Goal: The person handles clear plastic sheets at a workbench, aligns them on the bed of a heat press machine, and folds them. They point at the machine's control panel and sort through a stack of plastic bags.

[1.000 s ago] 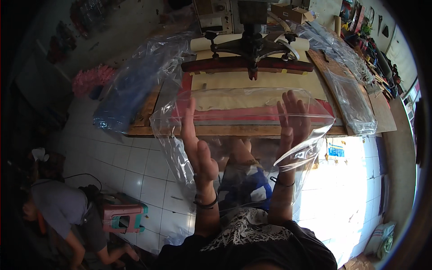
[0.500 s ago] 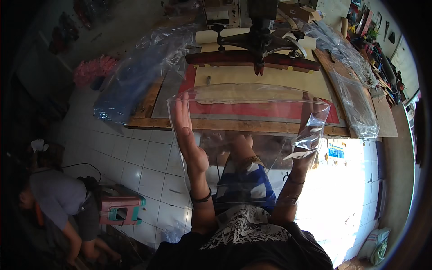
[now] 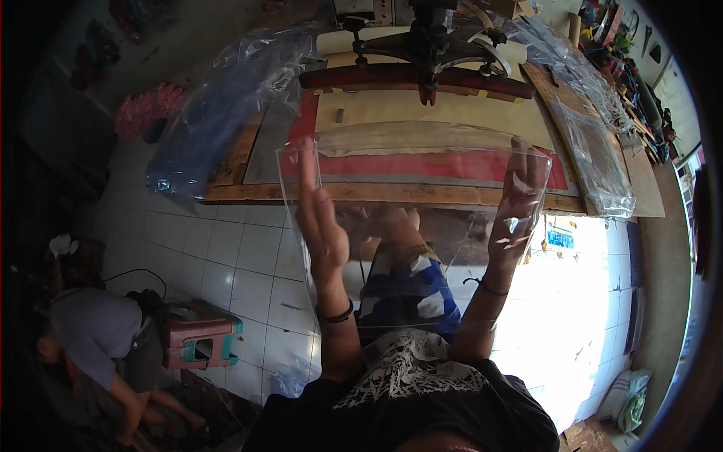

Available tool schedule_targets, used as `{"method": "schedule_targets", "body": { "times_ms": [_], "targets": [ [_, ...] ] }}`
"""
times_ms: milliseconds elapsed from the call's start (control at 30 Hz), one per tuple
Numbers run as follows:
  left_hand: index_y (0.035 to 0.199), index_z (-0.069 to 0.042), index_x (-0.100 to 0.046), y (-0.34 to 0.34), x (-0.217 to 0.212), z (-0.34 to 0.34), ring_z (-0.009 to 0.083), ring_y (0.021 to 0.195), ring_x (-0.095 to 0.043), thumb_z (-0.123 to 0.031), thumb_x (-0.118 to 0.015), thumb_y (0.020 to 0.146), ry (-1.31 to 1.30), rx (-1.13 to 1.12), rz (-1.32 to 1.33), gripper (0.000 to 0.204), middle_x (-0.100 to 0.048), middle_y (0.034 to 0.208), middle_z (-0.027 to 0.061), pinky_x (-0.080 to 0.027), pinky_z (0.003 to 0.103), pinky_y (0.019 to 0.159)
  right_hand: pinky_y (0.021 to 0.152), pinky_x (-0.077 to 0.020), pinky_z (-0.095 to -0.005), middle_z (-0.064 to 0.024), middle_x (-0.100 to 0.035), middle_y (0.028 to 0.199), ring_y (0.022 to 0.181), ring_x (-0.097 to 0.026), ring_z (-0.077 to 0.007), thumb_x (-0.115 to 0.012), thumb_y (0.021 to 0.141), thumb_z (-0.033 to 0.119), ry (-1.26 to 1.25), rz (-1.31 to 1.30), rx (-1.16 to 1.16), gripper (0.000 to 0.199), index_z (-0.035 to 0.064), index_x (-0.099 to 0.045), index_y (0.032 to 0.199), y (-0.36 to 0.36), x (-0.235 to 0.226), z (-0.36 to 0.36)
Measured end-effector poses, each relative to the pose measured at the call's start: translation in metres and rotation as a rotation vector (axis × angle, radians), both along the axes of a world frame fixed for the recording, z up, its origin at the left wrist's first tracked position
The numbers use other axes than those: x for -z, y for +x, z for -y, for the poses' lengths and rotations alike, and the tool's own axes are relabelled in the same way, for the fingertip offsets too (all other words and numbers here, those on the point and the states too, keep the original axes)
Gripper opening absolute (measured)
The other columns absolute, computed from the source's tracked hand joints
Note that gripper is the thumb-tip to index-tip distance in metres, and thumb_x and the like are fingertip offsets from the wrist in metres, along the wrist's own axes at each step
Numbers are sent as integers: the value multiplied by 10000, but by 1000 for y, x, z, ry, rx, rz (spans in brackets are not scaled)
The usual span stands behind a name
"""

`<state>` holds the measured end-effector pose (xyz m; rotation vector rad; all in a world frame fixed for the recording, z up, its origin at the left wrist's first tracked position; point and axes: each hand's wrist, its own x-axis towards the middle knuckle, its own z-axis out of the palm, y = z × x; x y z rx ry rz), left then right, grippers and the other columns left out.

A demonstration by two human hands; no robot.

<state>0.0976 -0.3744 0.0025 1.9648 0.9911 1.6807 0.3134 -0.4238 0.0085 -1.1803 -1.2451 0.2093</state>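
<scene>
A clear plastic sheet (image 3: 410, 177), roughly rectangular and glossy, is held up in front of me between my two hands. At its left edge, my left hand (image 3: 322, 226) is upright with straight fingers, its palm turned inward. My right hand (image 3: 516, 196) supports the other edge, fingers long and straight, partly seen through the shiny plastic. Whether the plastic is one layer or several, I cannot tell. Beyond it, a work table (image 3: 392, 194) carries a red-bordered board with cream paper (image 3: 422, 108). A dark clamp frame with a long red-brown bar (image 3: 369, 77) spans the board.
Bundled clear plastic (image 3: 207, 124) covers the table's left side; more plastic film (image 3: 599, 166) lies at the right. A person (image 3: 102, 331) bends down at the lower left beside a pink and green stool (image 3: 199, 343). Sunlight falls on the tiled floor (image 3: 557, 301) to the right.
The table and clamp frame sit slightly higher in the picture. My hands still hold the plastic upright; its glare on the right has shrunk.
</scene>
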Motion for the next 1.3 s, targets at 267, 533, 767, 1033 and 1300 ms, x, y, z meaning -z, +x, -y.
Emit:
{"method": "schedule_targets", "body": {
  "times_ms": [267,533,767,1033,1300],
  "targets": [
    [1522,4,-180,-6,-1,-2,292,1453,-264,-427,-238,1048,-89,-45,84,643,-345,1542,148,-137,441,1198,1186,-239,-460,-224,-345,1509,1419,-324,-313,-332,1057,312,175,-323,-354,556,-29,-253,1490,19,4,-1],
    [1528,-25,-187,1,3,-7,296,1447,-279,-482,-239,1035,-129,-33,113,674,-352,1541,140,-137,450,1197,1181,-250,-439,-202,-381,1497,1405,-358,-306,-341,1055,309,-15,-98,-163,533,-4,-297,1484,35,-1,3],
    [1536,-49,-187,-1,10,-8,274,1462,-245,-520,-244,1026,-183,-7,64,696,-340,1551,127,-111,450,1201,1198,-162,-436,-234,-341,1511,1446,-278,-304,-289,1027,518,126,-220,-347,706,17,-211,1518,30,20,-9],
    [1540,-92,-202,-2,16,-26,306,1491,-104,-548,-156,1024,-364,155,-127,690,-159,1602,149,-100,447,1208,1179,-197,-427,-151,-469,1449,1409,-351,-269,-268,1020,443,-126,-37,-65,584,56,-394,1439,29,9,-19],
    [1462,-24,-343,23,17,-62,386,1425,-258,-400,-314,1042,-503,11,-298,564,-307,1525,224,-222,453,1177,1084,-371,-462,-160,-562,1349,1310,-473,-344,-559,937,102,-192,424,133,317,91,-619,1248,45,38,-65]
  ]
}}
